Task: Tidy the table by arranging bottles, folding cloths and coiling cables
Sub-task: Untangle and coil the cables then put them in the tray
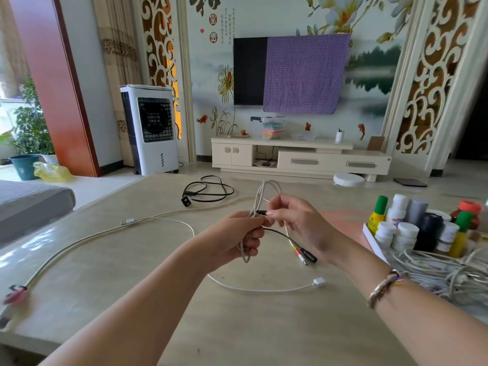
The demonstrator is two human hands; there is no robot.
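A braided cable (79, 240) trails across the table (237, 326) at your left; your left hand (235, 236) curls round a looped white cable (260, 196) above the table's middle; your right hand (295, 223) pinches its black plug end (261, 213); bottles (412, 228) stand grouped at right.

Half-covered television (249, 71), air cooler (151, 128)

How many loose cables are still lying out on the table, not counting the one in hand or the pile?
3. Black cable coiled at the far centre; braided cable running along the left side; thin white cable in front of the hands. The tangled pile at right may hide more.
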